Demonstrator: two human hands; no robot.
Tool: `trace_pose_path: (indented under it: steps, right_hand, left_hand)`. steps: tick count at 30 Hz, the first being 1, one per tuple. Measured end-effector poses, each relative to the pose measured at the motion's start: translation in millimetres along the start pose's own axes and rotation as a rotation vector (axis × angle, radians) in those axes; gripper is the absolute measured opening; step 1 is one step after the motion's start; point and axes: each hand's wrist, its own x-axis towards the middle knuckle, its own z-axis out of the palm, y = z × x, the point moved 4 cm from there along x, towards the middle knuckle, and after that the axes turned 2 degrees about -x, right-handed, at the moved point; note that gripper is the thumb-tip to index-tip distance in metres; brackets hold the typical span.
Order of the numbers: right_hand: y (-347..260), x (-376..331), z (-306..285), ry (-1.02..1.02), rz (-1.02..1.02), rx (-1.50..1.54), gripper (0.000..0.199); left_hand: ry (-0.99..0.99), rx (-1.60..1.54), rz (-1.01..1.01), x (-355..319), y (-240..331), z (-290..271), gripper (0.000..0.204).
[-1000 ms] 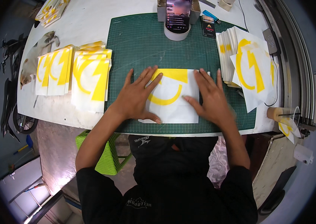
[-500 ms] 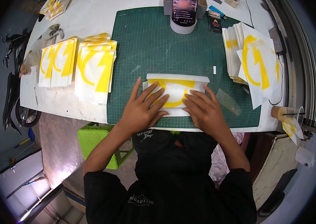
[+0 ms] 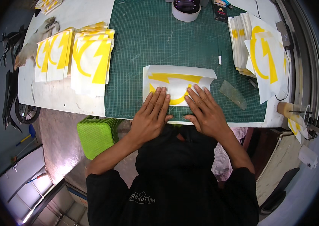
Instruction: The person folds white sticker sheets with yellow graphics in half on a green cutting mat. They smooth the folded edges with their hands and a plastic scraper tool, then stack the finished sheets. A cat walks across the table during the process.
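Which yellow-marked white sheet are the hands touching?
The lone sheet on the green mat, under the left hand and right hand; those in the left stacks and right stack lie untouched.

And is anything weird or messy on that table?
Yes: what looks like a cat lies on the white table by the left stacks, odd for a workspace. The top sheet on the right stack sits askew, not lined up.

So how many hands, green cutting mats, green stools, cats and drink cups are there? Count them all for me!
Hands: 2, left hand and right hand
Green cutting mat: 1
Green stool: 1
Cat: 1
Drink cup: 1
Total: 6
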Motion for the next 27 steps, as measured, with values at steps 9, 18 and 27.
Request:
trace_pose_path:
  steps: [9,18,27]
  right_hand:
    - [0,0,-1,-0.011,-0.013,-0.021,0.068]
    - [0,0,-2,-0.006,-0.014,0.002,0.069]
    - [-6,2,-1,-0.046,0.019,-0.027,0.072]
  left_hand:
    - [-0.050,0.033,0.003,-3,-3,3,0.071]
    - [-0.066,-0.031,0.016,-4,-5,3,0.081]
    - [-0.007,0.049,-0.211,1,22,13,0.092]
